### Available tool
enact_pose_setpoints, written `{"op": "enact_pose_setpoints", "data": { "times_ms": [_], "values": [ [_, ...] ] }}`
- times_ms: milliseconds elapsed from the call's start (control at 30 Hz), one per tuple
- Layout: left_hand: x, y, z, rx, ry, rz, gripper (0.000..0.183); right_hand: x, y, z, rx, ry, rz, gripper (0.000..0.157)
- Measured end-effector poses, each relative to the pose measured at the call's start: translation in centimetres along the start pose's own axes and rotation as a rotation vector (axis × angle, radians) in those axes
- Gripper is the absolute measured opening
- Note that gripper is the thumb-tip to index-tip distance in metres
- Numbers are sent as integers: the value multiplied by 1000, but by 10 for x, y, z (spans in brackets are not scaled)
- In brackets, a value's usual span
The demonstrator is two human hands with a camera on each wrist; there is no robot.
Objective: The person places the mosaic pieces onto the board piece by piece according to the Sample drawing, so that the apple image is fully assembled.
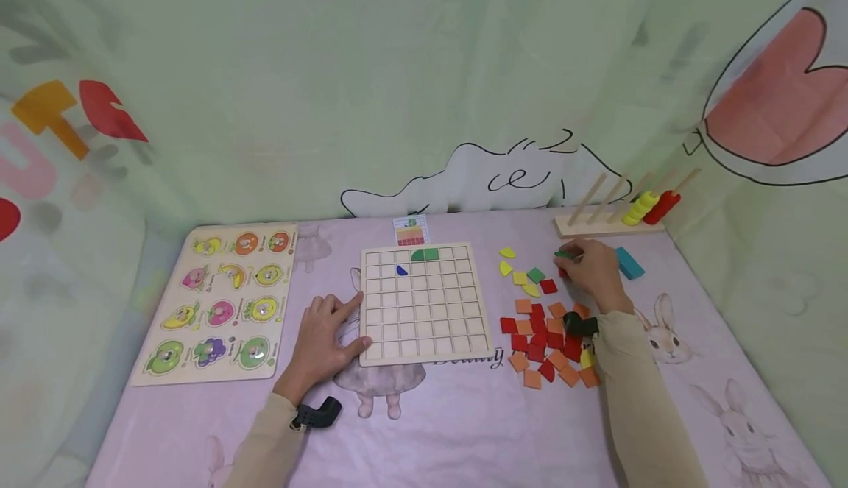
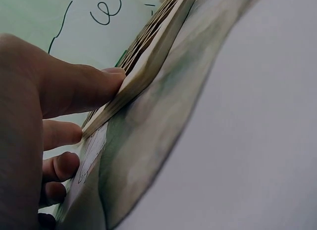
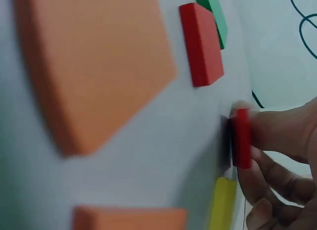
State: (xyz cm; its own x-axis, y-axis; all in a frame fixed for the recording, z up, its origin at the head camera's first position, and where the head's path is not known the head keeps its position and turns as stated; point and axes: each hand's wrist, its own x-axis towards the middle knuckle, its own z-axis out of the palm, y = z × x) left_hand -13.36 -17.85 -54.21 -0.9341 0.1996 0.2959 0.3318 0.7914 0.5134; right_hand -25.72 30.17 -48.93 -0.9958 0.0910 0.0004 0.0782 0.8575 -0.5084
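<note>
My left hand (image 1: 324,337) rests at the left edge of a wooden grid board (image 1: 426,316), its thumb and index finger touching the rim. In the left wrist view the thumb (image 2: 84,86) lies against the board's edge (image 2: 148,67). On the grid are a green quarter-round piece (image 1: 417,255), a green square (image 1: 432,254) and a blue piece (image 1: 401,271). At the right, my right hand (image 1: 592,271) pinches a small green piece (image 1: 563,255) at its fingertips. In the right wrist view a red tile (image 3: 241,138) stands at those fingers and hides part of them.
Several orange and red tiles (image 1: 538,338) lie loose right of the board, with yellow pieces (image 1: 506,252) above them. A pattern card (image 1: 411,230) lies behind the board. A fruit puzzle (image 1: 218,304) is left; a peg stand (image 1: 609,227) and teal block (image 1: 629,263) are back right.
</note>
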Motion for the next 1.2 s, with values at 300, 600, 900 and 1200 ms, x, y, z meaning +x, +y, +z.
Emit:
{"op": "enact_pose_setpoints", "data": {
  "times_ms": [300,600,900,1200],
  "values": [
    [1,0,0,-5,1,3,77,3,-7,0,27,-77,32,38],
    [2,0,-2,-1,-9,-11,78,1,-39,22,272,54,1,38],
    [2,-1,-1,-7,-8,-5,78,0,-81,42,518,-88,-147,40],
    [1,1,0,1,-6,0,78,-3,-126,75,389,-166,-234,28]
  ]
}}
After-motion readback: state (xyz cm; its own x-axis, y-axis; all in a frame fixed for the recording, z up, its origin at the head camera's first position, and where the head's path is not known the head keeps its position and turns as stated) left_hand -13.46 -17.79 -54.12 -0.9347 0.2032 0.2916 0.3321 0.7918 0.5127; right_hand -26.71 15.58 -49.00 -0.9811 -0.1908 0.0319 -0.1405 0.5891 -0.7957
